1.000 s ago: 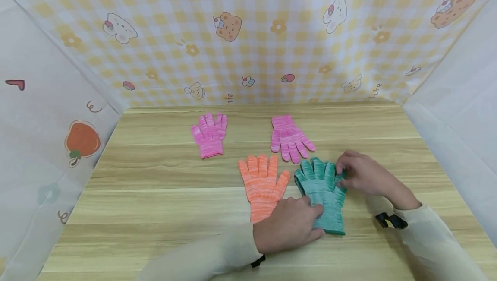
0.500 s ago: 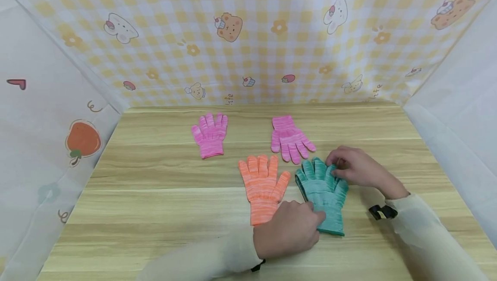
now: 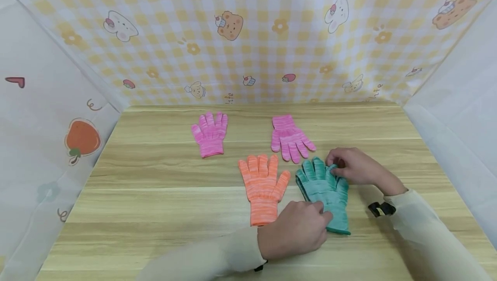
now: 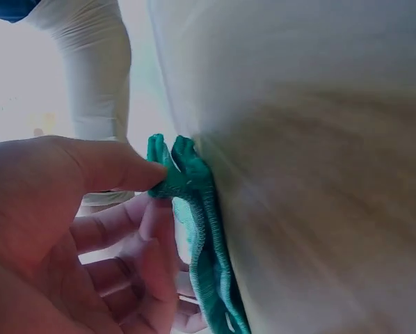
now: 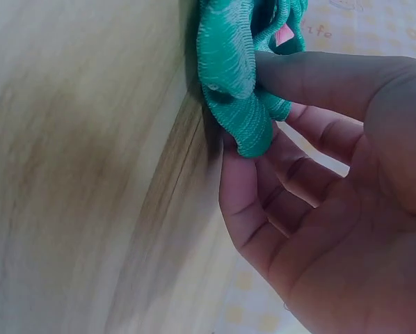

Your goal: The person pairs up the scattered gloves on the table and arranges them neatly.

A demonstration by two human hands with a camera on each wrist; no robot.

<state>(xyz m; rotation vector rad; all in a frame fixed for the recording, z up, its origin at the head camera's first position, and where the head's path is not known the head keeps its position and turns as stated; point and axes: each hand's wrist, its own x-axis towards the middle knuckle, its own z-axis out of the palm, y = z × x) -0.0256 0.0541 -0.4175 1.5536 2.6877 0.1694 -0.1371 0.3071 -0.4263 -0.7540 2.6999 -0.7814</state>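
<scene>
A green knit glove [image 3: 324,190] lies at the right front with its fingers pointing away, and a darker green layer shows along its left edge. At its cuff my left hand [image 3: 297,231] pinches the fabric; the left wrist view has the thumb and finger on the folded green cuff edge [image 4: 168,177]. My right hand [image 3: 355,166] pinches the glove near its fingertips on the right side. Up close in the right wrist view, thumb and fingers hold the green fingertips [image 5: 239,115]. Left of it lies an orange glove [image 3: 262,190], close to my left hand.
Two pink gloves lie farther back, one [image 3: 211,134] on the left with fingers away, another [image 3: 291,138] with fingers toward me. The wooden table [image 3: 163,203] ends at a yellow checked cloth [image 3: 264,56] behind, with white cloth at both sides.
My right hand has shifted left from the glove's outer edge to its fingers. My left hand has moved slightly right and curled onto the cuff, which has swung a little right.
</scene>
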